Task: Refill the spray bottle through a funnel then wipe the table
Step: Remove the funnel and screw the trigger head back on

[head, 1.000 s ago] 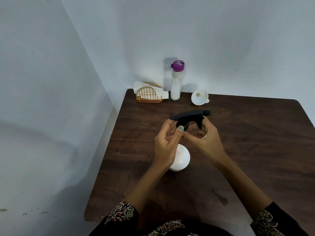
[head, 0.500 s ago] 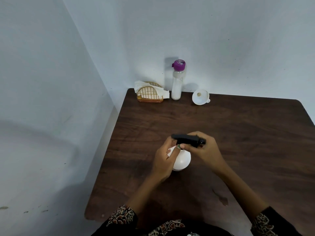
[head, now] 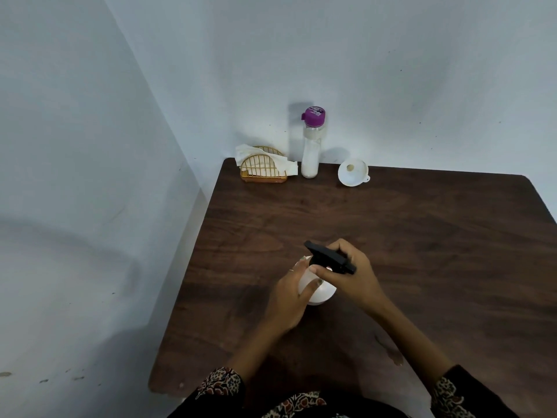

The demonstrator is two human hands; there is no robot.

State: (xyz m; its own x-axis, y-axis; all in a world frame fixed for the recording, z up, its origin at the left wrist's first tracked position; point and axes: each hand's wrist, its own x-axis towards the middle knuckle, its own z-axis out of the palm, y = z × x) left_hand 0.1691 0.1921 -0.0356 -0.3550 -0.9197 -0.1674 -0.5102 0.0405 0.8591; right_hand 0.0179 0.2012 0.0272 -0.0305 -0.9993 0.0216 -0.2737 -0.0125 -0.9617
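Observation:
A white spray bottle [head: 324,294] stands on the dark wooden table [head: 422,236] near its front left. My left hand [head: 289,300] wraps the bottle's body from the left. My right hand [head: 349,276] grips the black trigger head [head: 328,257], which sits on the bottle's neck and points up-left. A white funnel [head: 352,172] lies at the back of the table. Left of it stands a clear bottle with a purple cap [head: 312,146], holding white liquid. White tissues [head: 256,155] sit in a gold wire holder [head: 262,170] at the back left corner.
Pale walls meet behind the table's back left corner. The table's left edge runs close to the left wall. A small pale stain [head: 396,359] marks the wood near my right forearm.
The black trigger head has come down from above the bottle onto its neck and has turned, its nozzle now pointing up-left. My left hand has slid down around the bottle's body.

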